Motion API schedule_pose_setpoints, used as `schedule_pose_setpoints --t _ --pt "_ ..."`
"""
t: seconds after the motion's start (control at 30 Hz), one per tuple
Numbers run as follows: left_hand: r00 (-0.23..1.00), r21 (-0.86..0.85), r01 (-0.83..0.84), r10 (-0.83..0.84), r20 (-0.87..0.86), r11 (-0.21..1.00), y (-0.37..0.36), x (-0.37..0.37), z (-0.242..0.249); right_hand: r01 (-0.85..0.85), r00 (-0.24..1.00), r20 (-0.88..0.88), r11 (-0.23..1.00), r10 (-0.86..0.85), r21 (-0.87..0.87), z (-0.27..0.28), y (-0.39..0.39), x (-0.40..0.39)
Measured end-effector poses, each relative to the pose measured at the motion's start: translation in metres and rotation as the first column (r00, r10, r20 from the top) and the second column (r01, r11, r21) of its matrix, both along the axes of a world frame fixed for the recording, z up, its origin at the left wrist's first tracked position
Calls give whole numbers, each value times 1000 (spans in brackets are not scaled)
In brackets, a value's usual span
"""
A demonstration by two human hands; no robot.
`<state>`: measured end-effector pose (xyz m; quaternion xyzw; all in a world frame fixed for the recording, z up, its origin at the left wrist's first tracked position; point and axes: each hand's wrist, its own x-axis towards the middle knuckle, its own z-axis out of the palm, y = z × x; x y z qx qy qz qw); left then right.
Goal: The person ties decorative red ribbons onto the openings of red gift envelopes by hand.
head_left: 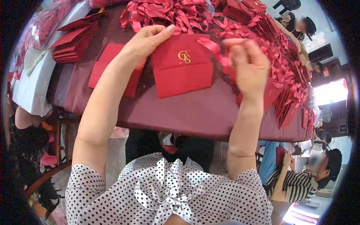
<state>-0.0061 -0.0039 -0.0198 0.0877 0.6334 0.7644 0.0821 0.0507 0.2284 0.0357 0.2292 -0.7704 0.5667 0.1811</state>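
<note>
A red paper bag (pixel 182 77) with a gold monogram and a crease across its middle lies flat on the cloth in front of me. My left hand (pixel 146 43) grips its upper left corner, thumb along the top edge. From the bag's upper right a shiny red ribbon (pixel 210 45) runs to my right hand (pixel 249 62), whose curled fingers are blurred by motion and seem to pinch it. Beneath my left forearm lies another flat red piece (pixel 108 62), partly covered by the arm.
A heap of loose red ribbons (pixel 165 15) lies at the back. Ribboned red bags (pixel 287 101) crowd the right side. Folded red pieces (pixel 73 45) are stacked at left beside a white box (pixel 32 82). Another person in a striped shirt (pixel 290 183) sits at right.
</note>
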Motion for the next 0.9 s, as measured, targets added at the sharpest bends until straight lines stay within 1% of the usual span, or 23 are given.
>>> schedule_pose_setpoints --t 0.03,0.07,0.1,0.13,0.17,0.2,0.23,0.27,0.3,0.33,0.4,0.43,0.47,0.53,0.57,0.6,0.63,0.67,0.73,0.77,0.8,0.87,0.9 --pt "1000 15 3 -3 13 1000 6 5 3 105 929 -369 946 17 308 -3 -5 -8" --pt "1000 14 -1 1 14 1000 7 6 3 172 894 -448 918 7 358 -6 -13 -5" --pt "999 -29 51 -51 3 998 8 6 2 241 853 -521 884 4 401 -9 -23 -2" --pt "995 -71 103 -104 -4 992 7 6 1 202 837 -543 884 68 421 -10 -29 -1" --pt "988 -94 122 -130 -88 988 7 3 -5 98 896 -436 924 80 370 -16 -35 0" --pt "988 -93 122 -130 -83 988 6 0 -9 3 941 -323 953 100 304 -22 -40 1" --pt "976 -132 152 -170 -139 979 4 -3 -12 -30 980 -186 972 75 234 -25 -43 1" --pt "958 -173 180 -213 -193 968 3 -4 -16 -49 996 -61 991 57 126 -30 -44 0" --pt "938 -136 258 -282 -201 957 3 -1 -13 -54 997 64 998 53 16 -36 -44 -5" --pt "939 -133 259 -282 -199 957 4 -1 -11 -105 987 117 992 113 -73 -41 -42 -11" --pt "915 -117 324 -342 -213 939 6 3 -10 -134 974 162 977 161 -165 -44 -38 -17" --pt "917 -113 323 -340 -208 940 8 5 -10 -176 966 155 967 205 -182 -46 -37 -20" --pt "924 -88 316 -327 -196 945 10 7 -9 -178 965 159 967 207 -181 -46 -35 -19" --pt "933 -61 306 -312 -180 950 11 12 -7 -253 943 195 962 270 -107 -39 -35 -16" --pt "930 -39 335 -337 -146 941 12 14 -4 -255 942 196 961 272 -105 -36 -33 -14" --pt "925 -16 363 -362 -112 932 12 15 -3 -263 945 191 964 266 -43 -32 -31 -12" --pt "926 -14 360 -360 -111 933 11 15 -4 -269 947 185 963 261 19 -31 -30 -12" --pt "913 -18 386 -385 -135 922 10 14 -4 -272 947 185 962 264 18 -31 -28 -12" --pt "898 -23 412 -411 -156 911 9 11 -5 -328 932 208 935 297 135 -34 -24 -13" --pt "879 -38 441 -440 -184 897 8 9 -6 -342 923 236 929 304 143 -33 -23 -12" --pt "857 -53 470 -470 -213 881 6 8 -6 -341 923 238 929 303 143 -31 -23 -11" --pt "842 -75 491 -495 -213 868 1 8 -3 -283 952 172 943 254 173 -25 -22 -10" --pt "828 -98 510 -518 -215 855 -2 8 -1 -259 956 181 955 232 147 -26 -20 -11"
